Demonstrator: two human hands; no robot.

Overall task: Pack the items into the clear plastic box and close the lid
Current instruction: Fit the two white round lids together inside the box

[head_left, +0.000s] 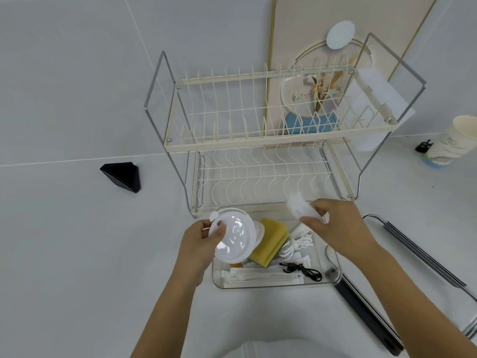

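Observation:
The clear plastic box (333, 279) stands open on the white counter in front of the dish rack. Inside lie a yellow sponge (271, 241), a coiled white cable (296, 245), a black cable (304, 271) and white wrapped sticks (263, 277). My left hand (198, 241) grips a round white plastic lid (232, 237), tilted over the box's left end. My right hand (338, 226) holds a small crumpled white wrapper (300, 206) above the box's far right side.
A cream two-tier wire dish rack (258, 130) rises right behind the box. A black triangular object (122, 177) lies at the left. A paper cup (449, 143) stands at the far right. Black and metal bars (413, 254) lie right of the box.

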